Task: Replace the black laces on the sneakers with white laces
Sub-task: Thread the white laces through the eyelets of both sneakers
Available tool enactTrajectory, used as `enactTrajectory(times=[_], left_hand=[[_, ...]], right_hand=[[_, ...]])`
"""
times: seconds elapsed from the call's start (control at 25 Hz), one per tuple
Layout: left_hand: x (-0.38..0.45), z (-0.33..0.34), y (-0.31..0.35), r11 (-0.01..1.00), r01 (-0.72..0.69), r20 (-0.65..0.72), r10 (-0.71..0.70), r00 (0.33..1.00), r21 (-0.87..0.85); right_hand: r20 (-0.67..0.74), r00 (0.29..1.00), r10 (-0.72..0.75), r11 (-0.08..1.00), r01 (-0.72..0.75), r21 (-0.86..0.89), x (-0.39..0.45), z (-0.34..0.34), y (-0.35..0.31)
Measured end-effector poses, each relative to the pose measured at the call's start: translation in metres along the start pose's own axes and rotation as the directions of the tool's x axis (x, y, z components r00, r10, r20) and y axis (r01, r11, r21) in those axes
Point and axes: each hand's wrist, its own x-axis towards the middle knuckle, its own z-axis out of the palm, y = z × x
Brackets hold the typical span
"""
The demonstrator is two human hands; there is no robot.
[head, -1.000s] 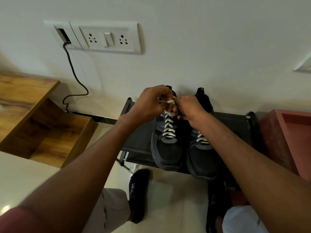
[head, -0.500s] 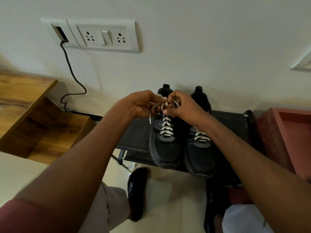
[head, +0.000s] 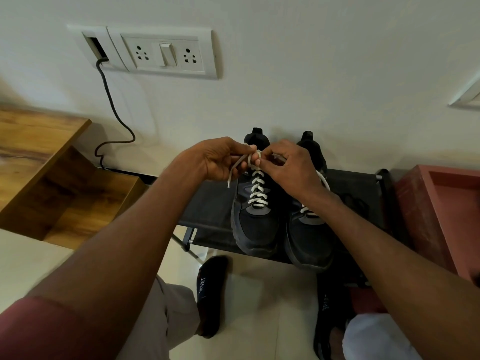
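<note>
Two black sneakers stand side by side on a black rack, toes toward me. The left sneaker (head: 255,222) carries a white lace (head: 257,189) crisscrossed up its front. My left hand (head: 220,159) pinches one end of that lace at the top of the shoe, and a loose tip hangs below the fingers. My right hand (head: 288,165) pinches the other end, fingertips close to the left hand's, with a loop of lace between them. The right sneaker (head: 310,237) also shows white lacing, mostly hidden under my right forearm.
The black fabric rack (head: 207,203) stands against a white wall with a socket plate (head: 166,54) and a dangling black cable (head: 111,107). A wooden shelf unit (head: 52,178) is at left, a red box (head: 446,216) at right. My socked feet (head: 210,294) rest on the tiled floor.
Both hands stayed at the top of the left sneaker, working the white lace ends. A loop has formed between the fingertips and a loose tip now hangs under my left hand.
</note>
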Motion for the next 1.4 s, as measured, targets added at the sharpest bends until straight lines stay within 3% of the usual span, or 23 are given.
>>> enactTrajectory(times=[0.12, 0.28, 0.44, 0.56, 0.68, 0.8, 0.88, 0.96, 1.0, 1.08, 1.16, 1.28, 1.4], left_hand=[[0.001, -0.005, -0.002, 0.998, -0.05, -0.042, 0.051, 0.998, 0.028], [0.002, 0.002, -0.01, 0.999, -0.044, -0.001, 0.044, 0.999, -0.016], [0.004, 0.006, -0.007, 0.999, -0.04, -0.054, 0.041, 0.998, 0.021], [0.003, 0.009, -0.005, 0.994, -0.071, -0.102, 0.079, 0.992, 0.077], [-0.008, 0.004, 0.001, 0.93, -0.144, -0.156, 0.207, 0.966, 0.338], [-0.018, -0.017, 0.003, 0.685, -0.063, -0.269, 0.367, 0.891, 0.726], [-0.018, -0.027, -0.003, 0.552, 0.05, -0.323, 0.41, 0.853, 0.832], [-0.019, -0.025, -0.011, 0.432, 0.107, -0.308, 0.427, 0.85, 0.896], [-0.019, -0.021, -0.012, 0.404, 0.091, -0.278, 0.436, 0.856, 0.91], [-0.015, -0.012, -0.01, 0.396, -0.012, -0.189, 0.465, 0.865, 0.918], [-0.006, 0.0, -0.014, 0.384, -0.076, -0.11, 0.44, 0.891, 0.92], [0.002, 0.015, -0.029, 0.39, -0.08, -0.107, 0.435, 0.894, 0.917], [0.002, 0.012, -0.031, 0.431, -0.092, -0.149, 0.493, 0.857, 0.898]], right_hand=[[-0.107, 0.987, 0.117, 0.992, -0.112, 0.051, 0.004, -0.011, -0.007], [0.082, 0.973, 0.217, 0.975, -0.22, 0.029, -0.003, -0.018, -0.015], [0.084, 0.959, 0.271, 0.95, -0.281, 0.136, -0.007, -0.008, -0.018], [0.165, 0.958, 0.236, 0.934, -0.27, 0.232, 0.001, -0.014, -0.021], [0.22, 0.942, 0.255, 0.954, -0.281, 0.101, 0.009, -0.022, -0.026], [0.057, 0.956, 0.289, 0.941, -0.273, -0.2, 0.012, -0.031, -0.028], [-0.13, 0.949, 0.288, 0.812, -0.314, -0.492, 0.01, -0.039, -0.032], [-0.107, 0.972, 0.208, 0.656, -0.22, -0.722, 0.006, -0.041, -0.035], [-0.019, 0.988, 0.153, 0.675, -0.118, -0.728, 0.006, -0.04, -0.036], [0.155, 0.985, 0.074, 0.813, 0.03, -0.581, 0.005, -0.035, -0.04], [0.259, 0.957, 0.128, 0.876, 0.013, -0.482, 0.003, -0.026, -0.039], [0.286, 0.93, 0.23, 0.87, -0.065, -0.488, -0.002, -0.014, -0.029], [0.195, 0.956, 0.217, 0.855, -0.09, -0.511, 0.002, -0.017, -0.024]])
